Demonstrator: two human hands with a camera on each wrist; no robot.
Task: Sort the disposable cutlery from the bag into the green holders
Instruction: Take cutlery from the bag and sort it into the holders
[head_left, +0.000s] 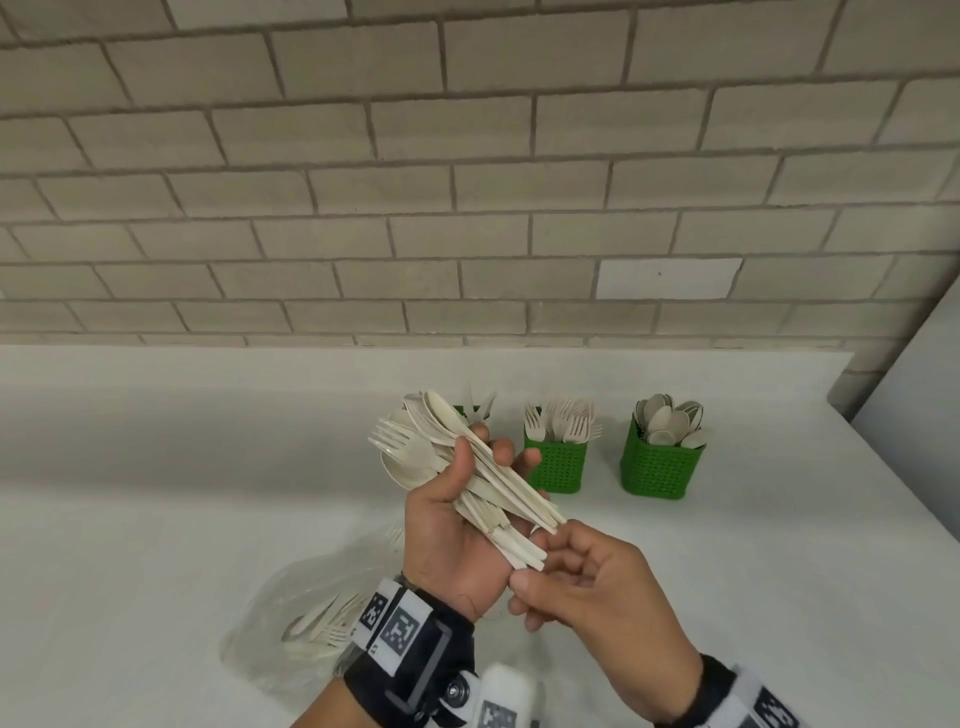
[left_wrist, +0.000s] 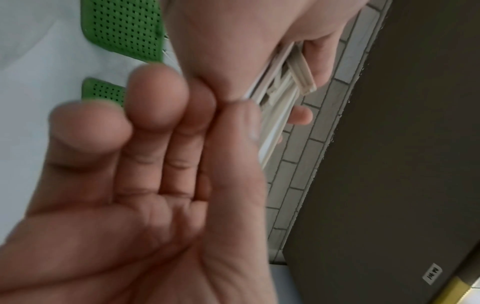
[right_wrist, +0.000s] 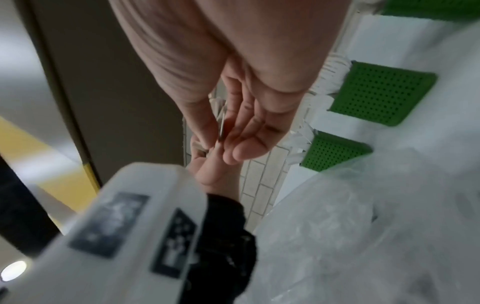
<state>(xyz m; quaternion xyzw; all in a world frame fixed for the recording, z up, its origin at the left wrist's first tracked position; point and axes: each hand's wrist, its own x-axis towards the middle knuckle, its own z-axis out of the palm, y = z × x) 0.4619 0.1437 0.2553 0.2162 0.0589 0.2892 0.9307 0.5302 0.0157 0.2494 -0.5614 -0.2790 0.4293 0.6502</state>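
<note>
My left hand (head_left: 480, 454) grips a mixed bundle of cream disposable cutlery (head_left: 415, 447) above the counter, heads pointing up and left. My right hand (head_left: 535, 564) pinches the handle ends at the bundle's lower end. The left wrist view shows those handle ends (left_wrist: 303, 82) up close. Three green perforated holders stand at the back. The left one (head_left: 462, 413) holds knives and is mostly hidden by the bundle. The middle one (head_left: 556, 467) holds forks and the right one (head_left: 660, 467) holds spoons. A clear plastic bag (head_left: 291, 623) with more cutlery lies under my left wrist.
The white counter (head_left: 156, 493) runs back to a grey brick wall (head_left: 467, 182). The counter's right edge (head_left: 883, 467) slants near the spoon holder. In the right wrist view the bag (right_wrist: 337, 226) lies close below and a holder (right_wrist: 381, 92) stands beyond.
</note>
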